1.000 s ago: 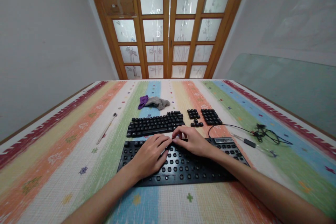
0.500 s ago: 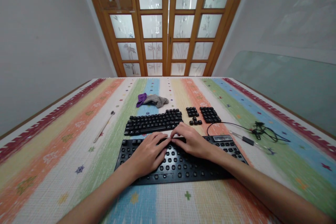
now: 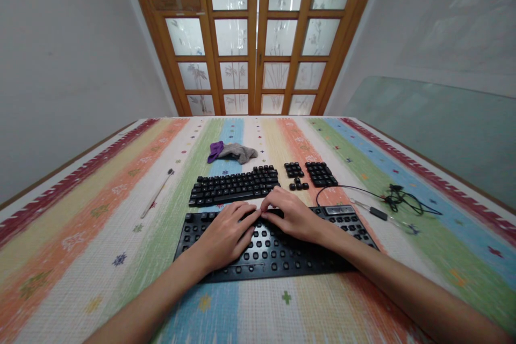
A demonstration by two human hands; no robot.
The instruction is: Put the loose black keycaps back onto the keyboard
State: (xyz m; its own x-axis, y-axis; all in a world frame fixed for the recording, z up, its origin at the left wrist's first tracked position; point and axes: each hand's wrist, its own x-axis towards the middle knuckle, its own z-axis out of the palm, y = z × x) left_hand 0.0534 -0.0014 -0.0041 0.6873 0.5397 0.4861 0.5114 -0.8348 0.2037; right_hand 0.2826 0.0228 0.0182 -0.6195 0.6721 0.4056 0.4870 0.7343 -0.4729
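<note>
A black keyboard base (image 3: 288, 267) lies in front of me, most of its key posts bare, with a few keycaps (image 3: 203, 216) on its top left row. Across its upper left half rests my left hand (image 3: 230, 232), fingers stretched forward and apart, index fingertip at the top edge. My right hand (image 3: 291, 216) meets it there, thumb and index finger pinched at the top row; whatever is between them is hidden. Just beyond the base, loose black keycaps (image 3: 231, 187) lie in keyboard order. Smaller groups, a navigation block (image 3: 293, 170) and a number pad block (image 3: 321, 173), sit to the right.
A grey and purple cloth (image 3: 237, 151) lies behind the keycaps. To the left is a thin brush (image 3: 158, 193). A coiled black cable (image 3: 397, 201) and a clear-ended tool with a dark grip (image 3: 379, 213) lie right. A striped cloth (image 3: 97, 258) covers the table.
The view has shifted slightly, so everything sits a little higher and further left. Both hands keep nearly the same pose at the keyboard's top edge.
</note>
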